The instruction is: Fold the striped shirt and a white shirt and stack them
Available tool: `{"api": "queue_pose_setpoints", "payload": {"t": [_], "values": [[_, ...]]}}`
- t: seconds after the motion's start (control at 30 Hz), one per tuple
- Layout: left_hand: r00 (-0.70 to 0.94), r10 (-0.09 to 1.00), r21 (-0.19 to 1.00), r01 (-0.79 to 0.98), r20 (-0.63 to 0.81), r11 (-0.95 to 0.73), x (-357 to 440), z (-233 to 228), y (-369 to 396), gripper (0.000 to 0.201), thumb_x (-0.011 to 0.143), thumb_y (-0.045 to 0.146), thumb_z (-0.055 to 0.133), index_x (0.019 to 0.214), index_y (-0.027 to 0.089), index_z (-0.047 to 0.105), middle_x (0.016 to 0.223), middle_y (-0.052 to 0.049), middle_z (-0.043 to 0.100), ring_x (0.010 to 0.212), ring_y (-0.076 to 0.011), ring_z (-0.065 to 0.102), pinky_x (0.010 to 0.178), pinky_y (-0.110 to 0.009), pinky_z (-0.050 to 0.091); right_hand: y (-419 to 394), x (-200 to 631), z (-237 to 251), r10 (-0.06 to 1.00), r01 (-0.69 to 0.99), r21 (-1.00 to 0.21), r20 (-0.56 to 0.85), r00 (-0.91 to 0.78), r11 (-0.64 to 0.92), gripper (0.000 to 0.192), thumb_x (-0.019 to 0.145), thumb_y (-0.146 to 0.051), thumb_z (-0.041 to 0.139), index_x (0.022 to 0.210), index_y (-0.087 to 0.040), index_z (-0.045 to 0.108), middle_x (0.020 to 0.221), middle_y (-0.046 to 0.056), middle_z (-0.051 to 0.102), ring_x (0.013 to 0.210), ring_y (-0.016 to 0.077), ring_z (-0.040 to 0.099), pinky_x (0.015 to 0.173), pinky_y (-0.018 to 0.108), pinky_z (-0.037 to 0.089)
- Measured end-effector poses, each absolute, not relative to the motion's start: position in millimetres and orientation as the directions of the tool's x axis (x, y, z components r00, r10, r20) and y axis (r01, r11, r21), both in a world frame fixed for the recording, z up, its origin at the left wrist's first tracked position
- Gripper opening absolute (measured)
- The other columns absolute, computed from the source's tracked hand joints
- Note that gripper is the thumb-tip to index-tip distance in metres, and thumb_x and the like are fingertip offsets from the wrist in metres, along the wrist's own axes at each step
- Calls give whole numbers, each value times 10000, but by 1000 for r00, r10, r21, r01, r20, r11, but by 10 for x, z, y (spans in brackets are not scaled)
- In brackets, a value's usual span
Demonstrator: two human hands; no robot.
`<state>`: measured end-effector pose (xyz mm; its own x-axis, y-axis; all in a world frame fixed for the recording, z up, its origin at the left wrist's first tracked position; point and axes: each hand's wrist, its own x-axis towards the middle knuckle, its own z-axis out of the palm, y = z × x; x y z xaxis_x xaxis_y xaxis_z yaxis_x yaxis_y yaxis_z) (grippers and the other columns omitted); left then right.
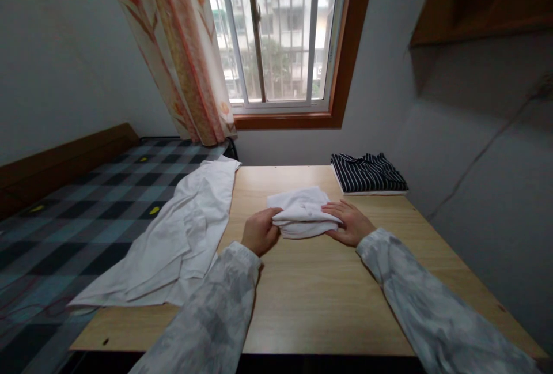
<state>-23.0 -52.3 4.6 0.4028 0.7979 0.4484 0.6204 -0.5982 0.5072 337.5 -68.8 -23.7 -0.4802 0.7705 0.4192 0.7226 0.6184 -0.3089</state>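
A folded white garment (305, 212) lies on the wooden table in front of me, its layers stacked into a small bundle. At its left edge my left hand (261, 231) is closed, pinching the cloth between thumb and fingers. My right hand (351, 224) grips the right edge, fingers over the top layer and thumb low at the near side. The garment's exact kind cannot be made out in its folded form. Another white cloth (185, 235), spread out and wrinkled, lies along the table's left side, partly over the bed.
Black-and-white striped folded clothing (367, 172) sits on something white at the table's (328, 305) back right corner. A bed (108, 201) with a checked cover adjoins the left. Behind are a window (280, 34) and a curtain (185, 51); a wooden shelf (479, 11) hangs upper right.
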Motion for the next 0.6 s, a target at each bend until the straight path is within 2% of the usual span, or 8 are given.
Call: {"api": "queue_pose_setpoints", "payload": {"t": [0.1, 0.17, 0.23, 0.33, 0.4, 0.47, 0.53, 0.6], "values": [[284, 838, 666, 512, 465, -543, -238, 28, -506, 523, 814, 160, 559, 1295, 225, 753, 1216, -69, 816, 1125, -270, 754, 1016, -371, 572, -698, 3315, -201, 737, 686, -318, 473, -483, 654, 612, 901, -404, 725, 1493, -251, 697, 1454, 131, 741, 1431, 344, 637, 1323, 575, 316], [278, 855, 748, 415, 438, -519, -211, 60, -493, 515, 805, 170, 553, 1279, 200, 753, 1211, -77, 815, 1139, -272, 745, 1010, -371, 581, -716, 3260, -187, 741, 661, -374, 505, -443, 650, 476, 912, -375, 688, 1366, -253, 767, 1345, 115, 793, 1318, 325, 709, 1312, 555, 356], [273, 875, 820, 321, 399, -474, -160, 146, -481, 452, 852, 222, 558, 1256, 186, 757, 1217, -91, 812, 1154, -276, 738, 989, -369, 592, -737, 3197, -161, 784, 642, -490, 539, -308, 589, 372, 920, -379, 675, 1240, -242, 807, 1248, 115, 821, 1192, 323, 755, 1256, 538, 441], [237, 912, 898, 212, 335, -385, -74, 344, -448, 430, 948, 429, 597, 1244, 165, 765, 1210, -116, 813, 1161, -296, 731, 944, -367, 604, -729, 3103, -61, 850, 536, -719, 527, 6, 442, 428, 911, -463, 690, 1228, -192, 785, 1162, 141, 828, 1087, 344, 765, 1035, 493, 598], [227, 938, 945, 133, 264, -298, -32, 465, -404, 553, 964, 622, 615, 1202, 151, 780, 1098, -123, 825, 1071, -307, 749, 862, -369, 610, -673, 3046, 47, 868, 402, -829, 476, 144, 388, 508, 915, -545, 686, 1253, -172, 747, 1120, 141, 824, 1027, 335, 767, 871, 429, 635], [226, 960, 982, 53, 164, -180, -11, 527, -338, 663, 938, 757, 628, 1120, 142, 799, 949, -112, 820, 925, -298, 757, 749, -358, 595, -583, 2998, 147, 881, 278, -886, 430, 196, 370, 531, 935, -612, 675, 1240, -179, 719, 1096, 127, 818, 989, 310, 764, 787, 375, 629], [219, 974, 997, 20, 63, -69, -10, 505, -256, 677, 913, 793, 655, 999, 139, 808, 843, -97, 800, 790, -265, 737, 665, -334, 555, -482, 2966, 182, 901, 209, -914, 387, 194, 347, 533, 958, -652, 662, 1231, -196, 702, 1082, 112, 814, 992, 297, 758, 775, 355, 619], [188, 982, 998, 69, -24, 11, -27, 404, -172, 642, 928, 765, 645, 865, 142, 788, 770, -88, 776, 703, -236, 706, 622, -321, 518, -403, 2960, 119, 931, 225, -932, 324, 169, 283, 544, 960, -676, 653, 1224, -201, 694, 994, 94, 810, 930, 290, 756, 743, 352, 605]]}}
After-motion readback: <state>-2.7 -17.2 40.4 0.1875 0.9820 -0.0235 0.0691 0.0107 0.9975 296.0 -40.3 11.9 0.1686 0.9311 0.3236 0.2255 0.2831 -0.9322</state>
